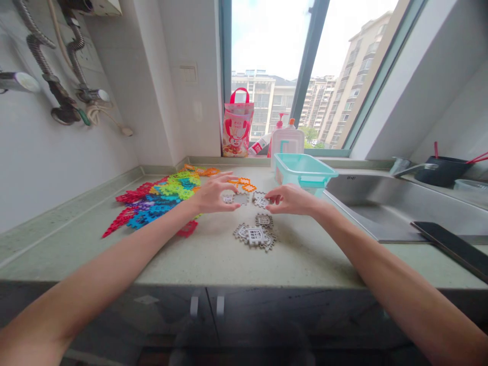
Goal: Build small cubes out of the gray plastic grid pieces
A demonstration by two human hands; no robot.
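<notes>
Both my arms reach out over a pale green counter [213, 259]. My left hand [213, 195] pinches a small grey interlocking tile [238, 199] at its fingertips. My right hand [292, 200] pinches another grey tile [261, 202] close beside it; whether the two tiles touch I cannot tell. Nearer to me lie a single grey tile [264, 220] and a cluster of joined grey tiles [254, 236]. Orange tiles [244, 183] lie just beyond my hands. A pile of red, blue, green and purple tiles [156, 201] spreads to the left.
A teal plastic tub [305, 170] stands behind my right hand, beside a steel sink [381, 213]. A pink bag [237, 124] and bottles [285, 142] stand on the window sill. A dark flat object [453, 246] lies at the sink's near edge. Pipes hang on the left wall.
</notes>
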